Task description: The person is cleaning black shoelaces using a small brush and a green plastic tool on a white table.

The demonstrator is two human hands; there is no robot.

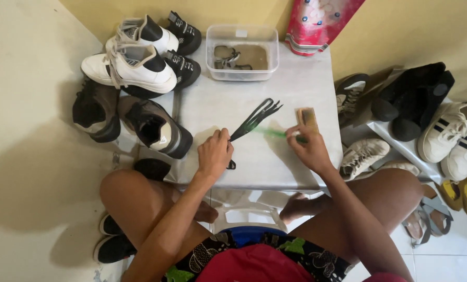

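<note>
My left hand (214,152) presses down on one end of a bundle of black shoelaces (257,118) that lies spread across a low grey table (296,83). My right hand (309,149) grips a brush (302,122) with a green handle and pale bristles, its head resting on the table just right of the laces' free ends. The brush is blurred. Both hands sit near the table's front edge, about a hand's width apart.
A clear plastic tub (242,53) of murky water stands at the table's back. White and black sneakers (139,62) and dark shoes (155,128) crowd the left side. More shoes (447,130) and sandals (460,196) lie at right. A white stool (246,214) is under me.
</note>
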